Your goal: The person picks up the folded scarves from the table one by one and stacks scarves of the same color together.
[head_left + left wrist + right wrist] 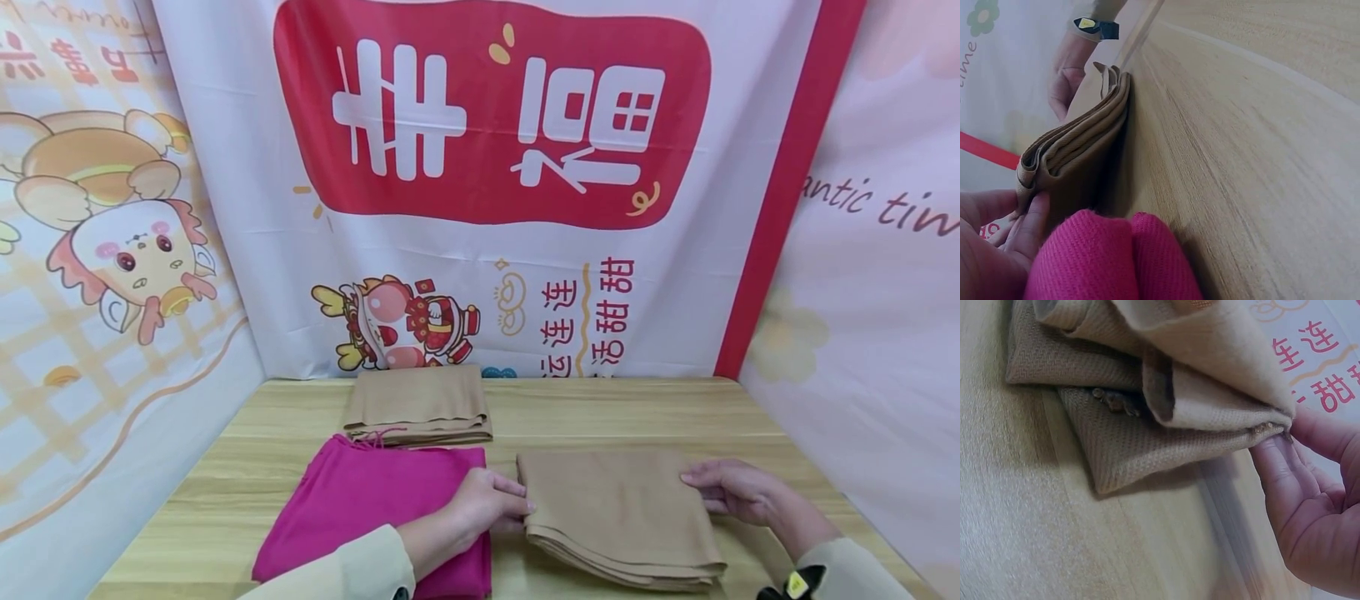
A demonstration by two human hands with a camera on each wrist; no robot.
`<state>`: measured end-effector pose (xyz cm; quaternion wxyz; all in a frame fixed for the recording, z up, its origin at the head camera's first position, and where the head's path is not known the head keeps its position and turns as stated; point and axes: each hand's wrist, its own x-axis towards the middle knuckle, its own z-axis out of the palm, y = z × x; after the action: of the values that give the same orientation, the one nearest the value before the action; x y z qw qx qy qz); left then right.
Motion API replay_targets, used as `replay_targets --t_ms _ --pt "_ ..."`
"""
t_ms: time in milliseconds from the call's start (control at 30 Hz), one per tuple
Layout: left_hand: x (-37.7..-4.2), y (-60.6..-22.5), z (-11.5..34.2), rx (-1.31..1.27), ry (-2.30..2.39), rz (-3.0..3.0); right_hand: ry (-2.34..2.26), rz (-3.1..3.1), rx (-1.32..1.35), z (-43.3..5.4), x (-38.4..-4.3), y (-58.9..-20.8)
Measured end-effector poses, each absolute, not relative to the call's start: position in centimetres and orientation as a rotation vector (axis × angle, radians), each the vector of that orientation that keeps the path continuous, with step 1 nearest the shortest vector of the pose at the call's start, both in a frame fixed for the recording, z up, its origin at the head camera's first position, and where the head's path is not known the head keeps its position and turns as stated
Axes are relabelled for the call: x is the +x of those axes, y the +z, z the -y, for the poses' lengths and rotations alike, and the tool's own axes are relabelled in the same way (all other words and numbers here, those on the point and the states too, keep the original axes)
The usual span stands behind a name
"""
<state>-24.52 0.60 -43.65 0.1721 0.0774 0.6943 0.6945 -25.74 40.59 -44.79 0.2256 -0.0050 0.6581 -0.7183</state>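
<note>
A folded tan cloth [615, 508] lies at the near right, its left edge pinched by the fingers of the left hand [483, 504], its right edge pinched by those of the right hand [735, 492]. A narrow gap parts it from the magenta cloth [367, 508] at the near left; wood shows beyond it, at the far right. Three folded cloths in all: two tan, one magenta, the second tan one [420, 400] at the far edge. The table [637, 412] is pale wood-grain; printed hangings [675, 292] stand left, right and far.
</note>
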Motion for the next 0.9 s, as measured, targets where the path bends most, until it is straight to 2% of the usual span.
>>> replay_targets --t_ms 900 --pt "-24.6 -43.1 0.4 0.250 1.781 -1.893 -1.882 -1.892 -0.043 -40.6 -25.6 -44.9"
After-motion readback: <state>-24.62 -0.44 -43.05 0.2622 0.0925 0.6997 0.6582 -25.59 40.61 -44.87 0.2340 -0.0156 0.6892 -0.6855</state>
